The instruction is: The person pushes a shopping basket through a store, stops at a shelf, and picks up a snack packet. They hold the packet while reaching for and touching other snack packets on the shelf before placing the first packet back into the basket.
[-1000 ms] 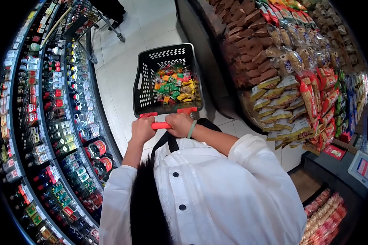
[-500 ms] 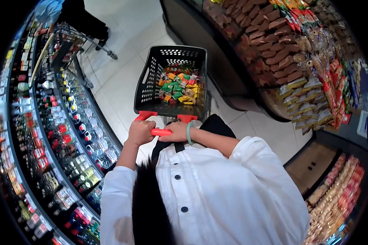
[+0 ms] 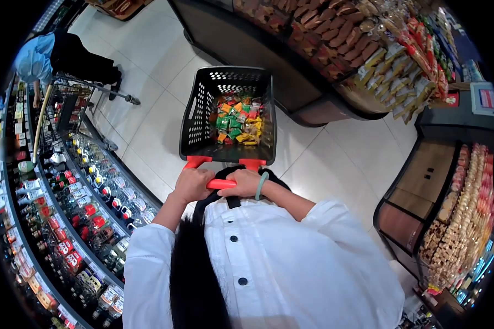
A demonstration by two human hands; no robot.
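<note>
Both of my hands are wrapped round the red handle (image 3: 221,184) of a black shopping basket cart. My left hand (image 3: 194,185) grips it on the left; my right hand (image 3: 243,182), with a pale green bangle (image 3: 262,186) at the wrist, grips it on the right. In front of them is the perforated black basket (image 3: 196,134). Small wrapped packets (image 3: 235,122) in green, orange, red and yellow lie in a heap on its bottom.
Shelves of bottles (image 3: 88,211) curve along the left. Another person (image 3: 74,57) leans there beside a metal trolley (image 3: 66,107). A dark counter (image 3: 247,55) heaped with packaged snacks (image 3: 340,33) stands ahead right. A second display (image 3: 455,219) is at right. Pale tiles (image 3: 313,159) cover the floor.
The snack counter has shifted up and the right display has come further into view. The person and trolley at left appear lower and further left. My hands keep their hold on the handle.
</note>
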